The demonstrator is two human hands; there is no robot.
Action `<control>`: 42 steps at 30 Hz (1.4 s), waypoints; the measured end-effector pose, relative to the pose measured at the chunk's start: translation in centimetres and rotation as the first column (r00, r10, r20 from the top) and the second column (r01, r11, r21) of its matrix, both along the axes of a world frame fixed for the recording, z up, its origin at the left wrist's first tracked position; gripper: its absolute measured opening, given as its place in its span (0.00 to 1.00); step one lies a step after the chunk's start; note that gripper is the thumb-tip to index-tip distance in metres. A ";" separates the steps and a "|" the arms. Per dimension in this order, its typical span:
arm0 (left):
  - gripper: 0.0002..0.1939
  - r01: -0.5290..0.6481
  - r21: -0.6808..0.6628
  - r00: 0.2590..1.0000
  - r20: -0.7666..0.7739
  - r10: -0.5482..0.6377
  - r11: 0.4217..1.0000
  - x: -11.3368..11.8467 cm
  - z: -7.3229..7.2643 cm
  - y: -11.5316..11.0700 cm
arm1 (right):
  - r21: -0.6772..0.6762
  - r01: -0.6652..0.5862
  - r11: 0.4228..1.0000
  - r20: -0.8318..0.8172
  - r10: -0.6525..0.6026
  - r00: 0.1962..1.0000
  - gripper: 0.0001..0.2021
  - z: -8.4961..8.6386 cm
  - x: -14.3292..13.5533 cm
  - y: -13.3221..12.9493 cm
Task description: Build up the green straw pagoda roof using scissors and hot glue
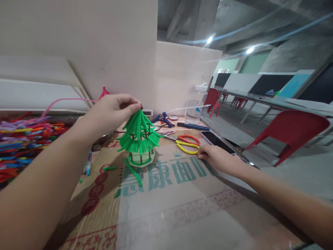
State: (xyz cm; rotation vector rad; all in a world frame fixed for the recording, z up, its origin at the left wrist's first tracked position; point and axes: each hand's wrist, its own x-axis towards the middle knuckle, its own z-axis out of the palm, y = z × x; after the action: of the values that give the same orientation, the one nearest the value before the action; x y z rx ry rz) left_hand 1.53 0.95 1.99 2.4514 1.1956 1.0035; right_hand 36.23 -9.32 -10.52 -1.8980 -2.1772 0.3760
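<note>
My left hand (111, 111) pinches the tip of a small model pagoda (140, 139), its two-tiered roof made of green pipe cleaners. Brown posts hold the roof above a pale base edged in green, which appears to rest on the cardboard (166, 201). Loose green pipe-cleaner pieces (134, 172) lie beside the base. On the right, my right hand (215, 158) rests low over the cardboard with its fingers curled; what they hold, if anything, is hidden. Just beyond those fingers are scissors (188, 144) with red and yellow handles, blades toward the pagoda.
Colourful pipe cleaners (26, 146) are heaped at left. Behind the pagoda lie a blue glue gun (163, 119) and a dark blue tool (193, 126). A phone (217, 141) is by the right edge, near a clear plastic jug (195, 106). Red chairs (291, 132) stand beyond.
</note>
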 end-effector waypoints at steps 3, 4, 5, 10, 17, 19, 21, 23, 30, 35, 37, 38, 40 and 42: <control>0.17 -0.010 0.013 0.999 0.042 0.010 1.000 0.0 -0.1 0.2 | 0.058 -0.041 0.998 -0.096 0.046 0.994 0.10 0.3 -0.8 0.3; 0.16 -0.008 0.018 0.999 0.047 0.007 1.000 0.0 -0.2 0.3 | 0.077 -0.054 0.996 -0.130 0.064 0.990 0.10 0.3 -1.2 0.4; 0.16 -0.001 0.023 0.999 0.042 0.000 1.000 0.0 -0.3 0.5 | 0.092 -0.067 0.994 -0.156 0.081 0.984 0.10 0.4 -1.6 0.5; 0.17 0.003 0.056 1.000 0.011 -0.003 0.998 -0.2 -0.5 0.9 | 0.119 -0.118 0.986 -0.219 0.142 0.965 0.08 -0.3 -2.8 1.3; 0.17 0.016 -0.021 1.000 -0.021 -0.016 1.000 0.1 0.3 -0.4 | 0.186 -0.207 0.961 -0.208 0.244 0.947 0.07 -1.7 -2.3 1.5; 0.17 0.016 -0.022 1.000 -0.022 -0.017 1.000 0.1 0.4 -0.6 | 0.209 -0.175 0.962 -0.183 0.214 0.960 0.07 -1.8 -2.4 1.4; 0.18 0.013 -0.025 1.000 -0.016 -0.013 1.000 0.0 0.4 -0.6 | 0.212 -0.135 0.968 -0.163 0.172 0.972 0.07 -1.6 -2.6 1.4; 0.19 0.012 -0.036 1.000 0.001 -0.012 0.999 -0.1 0.4 -0.4 | 0.218 -0.073 0.973 -0.210 0.120 0.970 0.07 -1.0 -2.7 1.5; 0.23 -0.099 0.118 0.968 0.241 0.068 0.988 0.1 1.3 -2.0 | 0.329 -0.020 0.944 -0.738 0.270 0.619 0.14 5.6 -4.3 2.1; 0.18 0.219 -0.016 0.924 0.325 -0.202 0.976 2.4 1.3 -5.7 | 0.340 -0.163 0.926 -0.873 0.375 0.310 0.17 11.2 -8.8 1.8; 0.19 0.292 -0.045 0.935 0.224 -0.276 0.955 3.3 0.8 -6.6 | 0.359 -0.196 0.913 -0.874 0.402 0.273 0.17 12.6 -10.5 1.4; 0.20 0.307 -0.052 0.941 0.167 -0.295 0.950 3.6 0.5 -6.9 | 0.362 -0.206 0.909 -0.878 0.407 0.253 0.17 13.1 -11.3 1.2; 0.21 0.361 -0.072 0.930 0.102 -0.353 0.930 4.0 -0.1 -7.2 | 0.366 -0.214 0.906 -0.888 0.409 0.212 0.18 13.5 -12.3 0.9; 0.20 0.435 -0.165 0.900 0.051 -0.433 0.885 4.1 -0.4 -7.2 | 0.379 -0.207 0.902 -0.889 0.417 0.190 0.19 13.6 -12.6 0.6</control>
State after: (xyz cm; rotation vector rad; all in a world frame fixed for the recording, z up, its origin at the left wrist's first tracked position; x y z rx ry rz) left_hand 5.63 -6.27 1.62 2.4101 0.6435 0.7477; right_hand 23.63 -8.69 3.11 -0.6059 -1.5126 1.0523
